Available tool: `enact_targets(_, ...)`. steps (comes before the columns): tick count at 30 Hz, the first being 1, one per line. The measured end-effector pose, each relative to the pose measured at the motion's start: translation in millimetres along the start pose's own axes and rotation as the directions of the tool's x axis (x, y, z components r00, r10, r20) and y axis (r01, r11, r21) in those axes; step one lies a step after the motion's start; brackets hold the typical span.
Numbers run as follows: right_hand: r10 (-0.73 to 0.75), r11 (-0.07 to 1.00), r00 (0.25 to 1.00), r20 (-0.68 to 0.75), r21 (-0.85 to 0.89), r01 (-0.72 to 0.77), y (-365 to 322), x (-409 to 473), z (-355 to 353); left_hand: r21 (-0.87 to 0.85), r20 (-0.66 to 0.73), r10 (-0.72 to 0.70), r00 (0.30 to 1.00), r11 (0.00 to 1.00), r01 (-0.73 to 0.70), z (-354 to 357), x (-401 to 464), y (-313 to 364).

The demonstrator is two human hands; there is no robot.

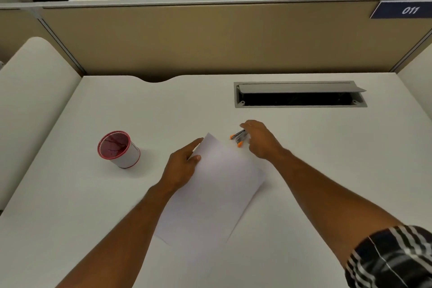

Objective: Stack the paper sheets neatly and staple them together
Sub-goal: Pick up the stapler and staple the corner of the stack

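Note:
A white stack of paper sheets (215, 187) lies tilted on the white desk (327, 159). My left hand (181, 166) holds the stack's upper left edge, thumb on top and fingers along the side. Just beyond the stack's far corner is a small grey stapler with orange tips (239, 138). My right hand (260, 139) is wrapped around the stapler's rear, with its jaws pointing toward the paper's corner and a small gap between them and the paper.
A red-rimmed white cup (118, 149) stands on the desk to the left of the paper. An open cable tray (300, 97) is set into the desk at the back right. A tan partition (210, 37) closes off the far side.

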State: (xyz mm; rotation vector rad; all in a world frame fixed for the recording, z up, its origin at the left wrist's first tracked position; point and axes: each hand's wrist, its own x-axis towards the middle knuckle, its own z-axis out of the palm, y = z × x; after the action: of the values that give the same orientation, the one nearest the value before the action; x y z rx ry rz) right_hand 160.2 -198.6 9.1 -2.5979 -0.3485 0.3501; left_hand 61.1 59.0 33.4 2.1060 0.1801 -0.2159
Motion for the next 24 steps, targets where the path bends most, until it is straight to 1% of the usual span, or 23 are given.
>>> enact_targets(2,-0.088,0.987,0.993,0.082,-0.124,0.098,-0.3,10.7,3.7,0.022,0.028,0.026,0.999,0.999,-0.027,0.7,3.6,0.5)
enact_targets(4,-0.158,0.960,0.979,0.131,-0.211,0.184,3.3,20.3,9.4,0.047,0.041,0.046,0.998,0.998,-0.048,1.4,8.1,-0.5)
enact_targets(6,-0.214,0.941,0.965,0.152,-0.234,0.245,9.1,26.1,14.0,0.048,0.050,0.060,0.997,0.997,-0.062,2.0,11.6,-1.4)
enact_targets(9,-0.261,0.929,0.957,0.124,-0.236,0.284,16.9,28.2,15.5,0.033,0.070,0.072,0.995,0.997,-0.074,4.1,15.2,-2.1)
enact_targets(12,-0.252,0.945,0.965,0.078,-0.195,0.262,22.8,21.5,17.0,0.041,0.105,0.084,0.991,0.995,-0.089,5.8,16.8,0.8)
enact_targets(15,-0.170,0.969,0.984,0.048,-0.174,0.175,29.2,3.9,21.6,0.040,0.163,0.090,0.983,0.994,-0.097,6.8,16.5,6.8)
enact_targets(17,-0.106,0.980,0.993,0.051,-0.162,0.113,35.1,-10.0,24.3,0.041,0.204,0.088,0.975,0.994,-0.098,6.7,15.9,11.6)
enact_targets(19,-0.055,0.995,0.997,0.053,-0.080,0.059,39.1,-24.7,22.2,0.039,0.243,0.094,0.966,0.994,-0.107,6.9,15.0,17.4)
enact_targets(20,-0.027,0.999,0.999,0.030,0.018,0.027,40.7,-32.8,19.9,0.040,0.261,0.103,0.960,0.992,-0.117,7.2,13.8,20.6)
enact_targets(21,0.020,0.987,1.000,0.004,0.160,-0.020,39.9,-41.2,15.1,0.041,0.275,0.112,0.955,0.991,-0.128,7.5,12.9,24.3)
enact_targets(22,0.083,0.941,0.997,-0.003,0.329,-0.078,37.8,-50.5,8.9,0.042,0.287,0.123,0.950,0.989,-0.141,8.1,11.5,27.5)
enact_targets(23,0.131,0.859,0.991,0.014,0.497,-0.120,33.9,-60.6,1.8,0.044,0.297,0.136,0.945,0.987,-0.156,8.9,10.1,30.4)
enact_targets(24,0.149,0.754,0.987,0.053,0.640,-0.149,28.7,-70.8,-6.7,0.052,0.305,0.151,0.940,0.983,-0.175,9.3,8.8,33.6)
